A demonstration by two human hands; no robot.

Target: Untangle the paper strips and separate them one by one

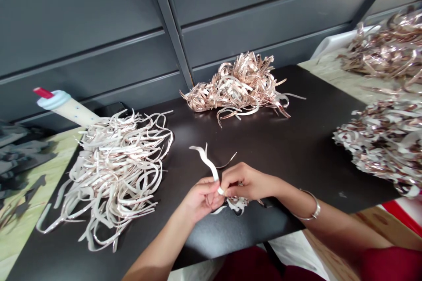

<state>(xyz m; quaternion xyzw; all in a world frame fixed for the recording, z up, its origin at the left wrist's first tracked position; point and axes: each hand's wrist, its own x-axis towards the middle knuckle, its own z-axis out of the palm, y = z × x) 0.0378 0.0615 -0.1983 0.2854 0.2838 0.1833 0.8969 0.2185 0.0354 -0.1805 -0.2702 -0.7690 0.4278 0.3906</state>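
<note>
Between my two hands, over the black table, is a narrow white strip point(209, 164) that curves up and away to the left. My left hand point(205, 195) pinches its lower part between thumb and fingers. The fingertips of my right hand point(245, 180) close on the same strip at its lower end, touching the left. Below them lies a small clump of white and metallic strips point(238, 204), partly hidden by the right hand. A thin dark strip point(228, 161) shows just behind the right hand.
A loose heap of white strips point(121, 171) covers the table's left. Coppery shiny strips point(237, 81) are piled at the back, by the grey panelled wall point(99, 22). More white-and-copper strips point(389, 140) lie at the right. A pale cylinder with a red tip point(70, 107) leans at back left.
</note>
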